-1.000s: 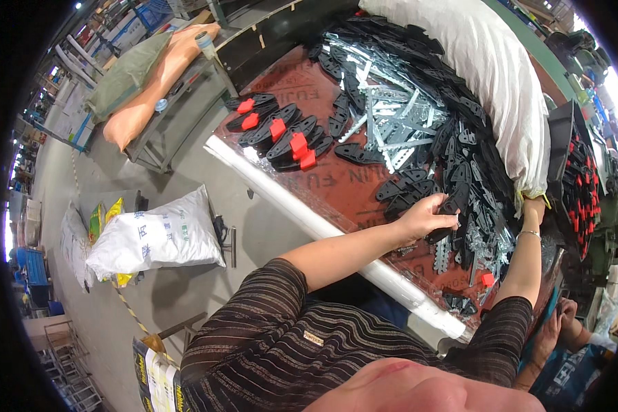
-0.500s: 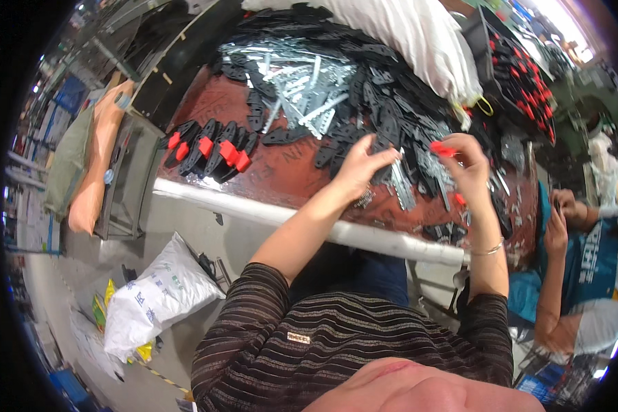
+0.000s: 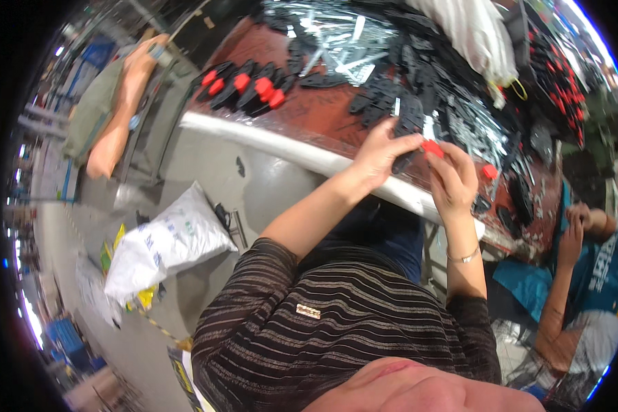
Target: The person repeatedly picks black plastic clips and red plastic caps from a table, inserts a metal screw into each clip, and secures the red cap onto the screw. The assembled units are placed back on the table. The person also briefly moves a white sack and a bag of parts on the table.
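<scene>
My left hand [image 3: 378, 154] grips a long black plastic part [image 3: 409, 118] over the table's near edge, thumb pointing right. A flat silvery metal strip [image 3: 397, 107] shows against that part; whether it is fitted in is unclear. Between the thumb and fingers of my right hand [image 3: 454, 182] is a small red plastic piece [image 3: 430, 147]. It meets the end of the black part beside my left thumb. To the right of my right hand, another red piece [image 3: 489, 172] lies on the table.
Black parts with red pieces [image 3: 242, 84] stand in a row at left on the reddish table [image 3: 309, 122]. Metal strips [image 3: 336, 44] and black parts pile up behind. A white sack [image 3: 477, 41] and a bin of red-and-black pieces [image 3: 556, 82] stand far right. A co-worker [image 3: 577, 268] works at right.
My right hand has brought the red piece left and down to the black part in my left hand. My view has shifted, so the table appears higher and further right.
</scene>
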Tool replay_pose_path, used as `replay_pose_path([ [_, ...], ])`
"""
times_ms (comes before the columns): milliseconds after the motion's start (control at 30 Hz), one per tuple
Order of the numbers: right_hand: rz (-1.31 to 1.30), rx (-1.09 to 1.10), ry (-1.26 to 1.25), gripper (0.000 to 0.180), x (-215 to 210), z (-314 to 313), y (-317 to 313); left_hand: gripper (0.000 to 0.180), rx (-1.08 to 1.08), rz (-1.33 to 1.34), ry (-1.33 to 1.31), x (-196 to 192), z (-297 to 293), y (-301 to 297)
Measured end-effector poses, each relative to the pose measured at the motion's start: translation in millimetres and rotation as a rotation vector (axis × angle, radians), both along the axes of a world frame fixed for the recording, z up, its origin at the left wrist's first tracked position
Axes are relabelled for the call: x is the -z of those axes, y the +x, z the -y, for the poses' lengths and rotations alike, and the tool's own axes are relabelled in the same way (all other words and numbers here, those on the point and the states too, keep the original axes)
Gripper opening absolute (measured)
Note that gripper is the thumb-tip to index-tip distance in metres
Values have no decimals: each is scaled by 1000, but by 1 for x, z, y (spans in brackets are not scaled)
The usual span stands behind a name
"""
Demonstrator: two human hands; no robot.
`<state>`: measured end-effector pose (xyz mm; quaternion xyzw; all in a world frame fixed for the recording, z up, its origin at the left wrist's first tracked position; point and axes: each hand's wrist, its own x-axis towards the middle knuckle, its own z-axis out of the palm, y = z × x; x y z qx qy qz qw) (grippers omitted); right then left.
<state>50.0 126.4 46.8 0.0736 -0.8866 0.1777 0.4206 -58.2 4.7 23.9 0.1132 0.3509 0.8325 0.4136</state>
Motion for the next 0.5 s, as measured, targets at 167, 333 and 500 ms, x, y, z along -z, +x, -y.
replay_pose_path([
  [167, -48, -19, 3, 27, 13, 8, 0, 20, -60, 6, 47, 9, 7, 15],
  [333, -46, -20, -25, 26, 18, 15, 1, 16, 39, 25, 71, 15, 23, 15],
  [500, -89, -53, -14, 24, 24, 22, -3, 15, 45, 91, 108, 14, 29, 22],
])
